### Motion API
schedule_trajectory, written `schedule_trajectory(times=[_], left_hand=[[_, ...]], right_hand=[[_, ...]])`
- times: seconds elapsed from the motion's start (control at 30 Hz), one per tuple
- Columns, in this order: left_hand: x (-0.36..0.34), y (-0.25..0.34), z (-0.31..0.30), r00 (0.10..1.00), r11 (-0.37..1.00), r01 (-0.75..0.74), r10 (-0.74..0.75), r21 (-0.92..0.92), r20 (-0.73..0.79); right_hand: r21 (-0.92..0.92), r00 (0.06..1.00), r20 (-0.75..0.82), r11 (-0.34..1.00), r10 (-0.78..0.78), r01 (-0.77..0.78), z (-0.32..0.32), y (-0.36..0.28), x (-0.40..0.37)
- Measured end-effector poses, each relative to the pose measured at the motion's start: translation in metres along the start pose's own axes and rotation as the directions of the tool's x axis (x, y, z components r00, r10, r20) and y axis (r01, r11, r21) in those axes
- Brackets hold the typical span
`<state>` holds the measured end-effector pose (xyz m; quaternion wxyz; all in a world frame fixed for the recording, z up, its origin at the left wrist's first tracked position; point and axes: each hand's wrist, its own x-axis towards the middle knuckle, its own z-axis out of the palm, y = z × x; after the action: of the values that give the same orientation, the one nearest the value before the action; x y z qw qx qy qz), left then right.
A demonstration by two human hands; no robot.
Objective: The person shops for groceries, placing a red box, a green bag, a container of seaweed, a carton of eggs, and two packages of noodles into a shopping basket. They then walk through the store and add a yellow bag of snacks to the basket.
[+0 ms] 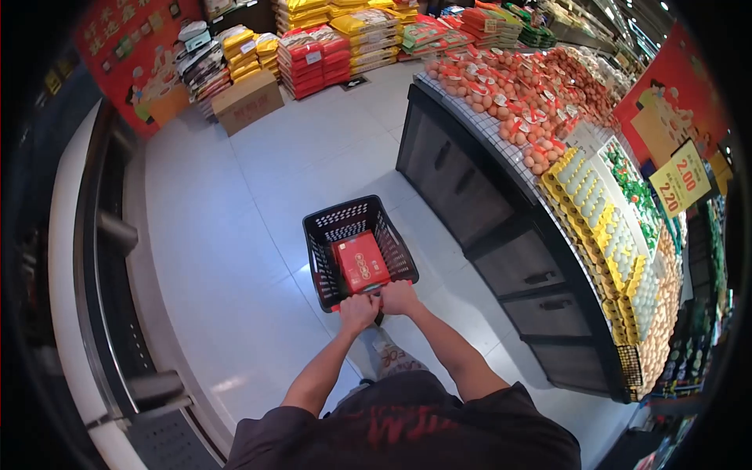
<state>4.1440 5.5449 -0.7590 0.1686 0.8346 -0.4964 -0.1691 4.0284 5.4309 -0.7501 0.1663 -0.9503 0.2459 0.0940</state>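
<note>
Both my hands are wrapped round the red handle of a black shopping basket [319,235] in front of me. My left hand [359,311] closes on the handle left of its middle, and my right hand [399,298] grips it just to the right, close beside the left. Inside the basket lies a red box [360,262] with gold lettering. A bit of something green shows at the box's near edge, partly hidden by my hands. Most of the handle is covered by my fingers.
On the right runs a dark display counter [470,188] with bagged brown eggs [517,94] and yellow egg trays [580,211]. Ahead stand stacked rice sacks [313,59] and a cardboard box [247,104] on the tiled floor [235,258]. A black-and-white fixture [78,235] edges the left.
</note>
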Motion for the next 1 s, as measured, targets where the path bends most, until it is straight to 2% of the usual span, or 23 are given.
schedule_trajectory(times=[0.13, 0.17, 0.2, 0.27, 0.4, 0.5, 0.6, 0.7, 0.73, 0.8, 0.87, 0.93, 1.0], left_hand=[[0.114, -0.031, -0.033, 0.999, 0.999, -0.041, 0.041, 0.030, 0.004], [0.140, -0.040, -0.040, 0.998, 0.998, -0.042, 0.040, 0.044, 0.050], [0.169, -0.048, -0.046, 0.994, 0.997, -0.049, 0.043, 0.056, 0.096], [0.224, -0.063, -0.055, 0.994, 0.997, -0.055, 0.048, 0.062, 0.102], [0.329, -0.083, -0.082, 0.990, 0.993, -0.086, 0.076, 0.078, 0.123], [0.406, -0.101, -0.104, 0.988, 0.993, -0.109, 0.104, 0.045, 0.113], [0.485, -0.116, -0.130, 0.975, 0.991, -0.128, 0.121, 0.026, 0.186], [0.565, -0.136, -0.149, 0.964, 0.981, -0.195, 0.195, -0.018, 0.178], [0.591, -0.141, -0.159, 0.961, 0.976, -0.210, 0.216, -0.051, 0.174], [0.648, -0.151, -0.178, 0.948, 0.972, -0.228, 0.236, -0.062, 0.214], [0.707, -0.157, -0.191, 0.895, 0.975, -0.223, 0.209, -0.010, 0.393], [0.762, -0.162, -0.196, 0.884, 0.966, -0.259, 0.235, 0.004, 0.404], [0.816, -0.169, -0.196, 0.868, 0.945, -0.326, 0.299, 0.002, 0.396]], right_hand=[[0.066, 0.999, -0.042, 0.998, -0.012, 0.014, -0.050, 0.019, 0.100], [0.041, 1.000, 0.020, 0.999, 0.020, -0.021, -0.052, 0.027, 0.130], [0.048, 1.000, 0.006, 0.998, 0.030, -0.030, -0.056, 0.034, 0.158], [0.095, 0.999, -0.049, 0.995, 0.008, -0.003, -0.060, 0.052, 0.211], [0.105, 0.999, -0.047, 0.994, 0.024, -0.019, -0.085, 0.081, 0.309], [0.104, 0.996, -0.021, 0.991, 0.085, -0.082, -0.119, 0.097, 0.375], [0.052, 0.990, -0.029, 0.990, 0.136, -0.134, -0.154, 0.107, 0.447], [0.042, 0.966, 0.007, 0.965, 0.258, -0.258, -0.198, 0.115, 0.514], [0.016, 0.958, 0.068, 0.960, 0.279, -0.281, -0.202, 0.123, 0.541], [-0.015, 0.953, 0.061, 0.955, 0.297, -0.296, -0.213, 0.138, 0.588], [-0.004, 0.944, 0.047, 0.945, 0.326, -0.326, -0.227, 0.160, 0.634], [0.042, 0.930, 0.035, 0.929, 0.365, -0.367, -0.244, 0.174, 0.676], [0.089, 0.910, -0.044, 0.909, 0.411, -0.406, -0.256, 0.191, 0.714]])
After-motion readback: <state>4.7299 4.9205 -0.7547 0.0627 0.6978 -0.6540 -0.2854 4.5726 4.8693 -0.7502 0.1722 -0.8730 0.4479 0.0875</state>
